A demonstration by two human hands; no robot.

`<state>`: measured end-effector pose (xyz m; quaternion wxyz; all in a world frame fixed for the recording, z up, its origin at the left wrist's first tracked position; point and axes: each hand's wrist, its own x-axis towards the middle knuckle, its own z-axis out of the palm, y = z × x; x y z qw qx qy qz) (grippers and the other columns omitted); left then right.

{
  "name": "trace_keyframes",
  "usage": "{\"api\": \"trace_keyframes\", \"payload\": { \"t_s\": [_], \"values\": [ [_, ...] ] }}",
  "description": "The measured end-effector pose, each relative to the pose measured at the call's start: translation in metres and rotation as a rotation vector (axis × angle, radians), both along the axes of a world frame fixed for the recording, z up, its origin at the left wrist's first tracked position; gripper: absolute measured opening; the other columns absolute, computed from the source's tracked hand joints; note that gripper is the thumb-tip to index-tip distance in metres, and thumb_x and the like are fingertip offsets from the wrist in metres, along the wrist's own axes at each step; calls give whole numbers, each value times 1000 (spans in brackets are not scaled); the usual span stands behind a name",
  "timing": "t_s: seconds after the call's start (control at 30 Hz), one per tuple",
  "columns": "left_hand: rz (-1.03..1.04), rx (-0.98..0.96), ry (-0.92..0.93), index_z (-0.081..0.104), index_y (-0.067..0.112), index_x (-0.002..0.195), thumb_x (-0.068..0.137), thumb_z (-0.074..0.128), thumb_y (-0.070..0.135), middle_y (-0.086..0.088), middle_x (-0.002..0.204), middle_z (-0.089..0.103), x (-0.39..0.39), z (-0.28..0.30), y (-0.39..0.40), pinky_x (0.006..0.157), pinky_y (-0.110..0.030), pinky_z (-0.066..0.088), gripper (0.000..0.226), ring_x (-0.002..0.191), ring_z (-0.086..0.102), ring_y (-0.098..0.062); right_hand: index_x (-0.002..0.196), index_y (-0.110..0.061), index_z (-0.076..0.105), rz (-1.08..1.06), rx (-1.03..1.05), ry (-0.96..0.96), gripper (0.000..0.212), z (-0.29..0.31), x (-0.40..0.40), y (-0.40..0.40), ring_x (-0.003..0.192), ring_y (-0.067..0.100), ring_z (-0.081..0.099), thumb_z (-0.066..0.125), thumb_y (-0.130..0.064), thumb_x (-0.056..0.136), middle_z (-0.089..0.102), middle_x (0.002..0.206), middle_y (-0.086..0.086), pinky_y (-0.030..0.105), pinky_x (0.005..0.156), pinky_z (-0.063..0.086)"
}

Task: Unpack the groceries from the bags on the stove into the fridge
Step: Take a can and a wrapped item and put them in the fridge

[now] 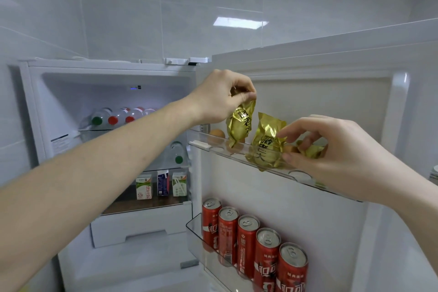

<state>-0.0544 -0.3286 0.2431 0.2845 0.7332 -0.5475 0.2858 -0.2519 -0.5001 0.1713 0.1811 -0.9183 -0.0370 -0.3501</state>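
Note:
The fridge stands open, its door (331, 73) swung to the right. My left hand (220, 97) pinches the top of a gold foil packet (239, 125) that hangs over the clear egg shelf (201, 143) in the door. My right hand (336, 152) holds a second gold foil packet (267, 147) that sits in the shelf, thumb and fingers curled on its right side. More gold foil (312, 150) shows under its curled fingers. A brown egg (216, 134) lies at the shelf's left end. The grocery bags and the stove are out of view.
Several red cans (246, 239) fill the lower door bin. Inside the fridge, bottles (113, 117) lie on the top shelf, another bottle (177, 154) on the middle one, and three cartons (162, 184) stand below, above a white drawer (139, 230).

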Motion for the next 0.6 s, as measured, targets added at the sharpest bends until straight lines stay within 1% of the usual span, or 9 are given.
{"api": "trace_keyframes", "payload": {
  "t_s": [0.1, 0.23, 0.3, 0.37, 0.43, 0.47, 0.5, 0.6],
  "values": [
    [-2, -66, -31, 79, 20, 99, 98, 68, 22, 10, 91, 77, 6, -9, -3, 80, -25, 56, 12, 88, 70, -6, 101, -43, 72, 3, -2, 5, 21, -1, -1, -2, 89, 4, 63, 78, -39, 82, 69, 95, -20, 29, 70, 53],
    [9, -132, -42, 80, 19, 100, 98, 68, 21, 7, 91, 77, 17, -8, -7, 81, -31, 58, 12, 88, 70, -8, 102, -44, 71, -4, -18, 4, 21, -2, -1, -3, 89, 3, 63, 77, -41, 82, 69, 95, -20, 31, 73, 54],
    [-1, -142, -64, 80, 18, 100, 98, 68, 21, 7, 90, 77, 19, -9, -9, 79, -27, 58, 12, 88, 70, -7, 102, -44, 71, -2, -18, 3, 21, -2, -1, -3, 89, 4, 63, 77, -42, 82, 69, 96, -20, 32, 73, 54],
    [-19, -157, -69, 80, 18, 100, 98, 68, 20, 7, 90, 77, 22, -11, -10, 76, -20, 55, 12, 87, 70, -6, 103, -45, 71, 1, -22, 3, 22, -2, -1, -3, 90, 4, 63, 76, -45, 82, 69, 96, -20, 31, 72, 54],
    [-20, -206, -17, 80, 19, 99, 98, 68, 20, 7, 88, 77, 25, -11, -11, 73, -15, 52, 12, 84, 69, -5, 103, -45, 71, 5, -17, 2, 22, -2, -2, -3, 90, 3, 63, 73, -47, 81, 70, 96, -21, 31, 71, 53],
    [-12, -235, 19, 80, 19, 98, 99, 68, 21, 8, 88, 76, 27, -11, -11, 73, -16, 51, 12, 82, 69, -5, 103, -45, 71, 7, -13, 3, 22, -2, -2, -3, 90, 3, 63, 73, -48, 81, 70, 97, -21, 31, 72, 53],
    [-5, -260, 55, 80, 20, 98, 99, 68, 21, 9, 87, 76, 29, -11, -12, 72, -18, 53, 12, 81, 70, -6, 103, -45, 71, 8, -12, 4, 22, -2, -2, -3, 90, 3, 64, 73, -48, 81, 70, 97, -21, 31, 72, 54],
    [-20, -276, 136, 80, 21, 96, 98, 69, 22, 11, 79, 73, 28, -15, -17, 65, -35, 62, 12, 71, 70, -10, 102, -45, 70, 8, -10, 5, 22, -1, -2, -2, 90, 3, 64, 73, -48, 81, 70, 97, -21, 32, 71, 54]
  ]
}}
